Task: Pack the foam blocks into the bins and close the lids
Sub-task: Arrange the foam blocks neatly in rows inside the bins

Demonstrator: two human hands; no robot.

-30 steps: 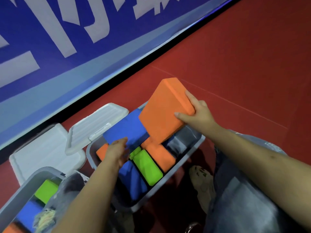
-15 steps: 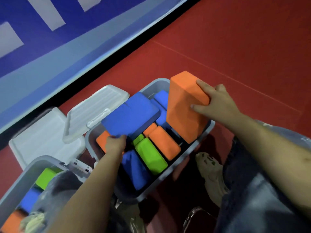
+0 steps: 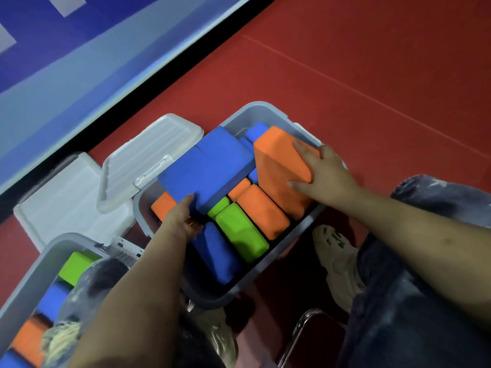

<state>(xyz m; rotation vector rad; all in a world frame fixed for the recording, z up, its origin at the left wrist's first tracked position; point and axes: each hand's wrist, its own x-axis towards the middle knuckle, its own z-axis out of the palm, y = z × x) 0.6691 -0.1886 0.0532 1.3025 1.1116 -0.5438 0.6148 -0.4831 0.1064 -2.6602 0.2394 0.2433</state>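
Foam blocks fill the grey bin [image 3: 255,282] in the middle of the view, its translucent lid [image 3: 148,163] hinged open behind it. Inside it I count at least nine blocks — four blue, three orange and two green, with parts of some hidden under others. The large blue block [image 3: 207,166] lies tilted across the top of the pile, and the left hand [image 3: 183,219] grips its near corner, fingers curled under and thumb over the edge. The large orange block [image 3: 279,176] stands on edge against the bin's right wall; the right hand [image 3: 324,173] clasps its upper end, fingers spread over the top face and thumb down the side. Below them lie the green block [image 3: 239,232], a long orange block [image 3: 263,211] and a long blue block [image 3: 218,251], side by side.

A second grey bin [image 3: 34,274] sits at the lower left, also open, its white lid [image 3: 66,197] flat on the floor behind it; one green, one blue and one orange block show inside, the rest hidden by the person's knee.

Both bins stand on a red floor [image 3: 372,75]. A blue board with white lettering [image 3: 66,49] runs along it, with a black strip at its base. A pale shoe [image 3: 337,258] rests beside the middle bin — a metal frame shows near it.
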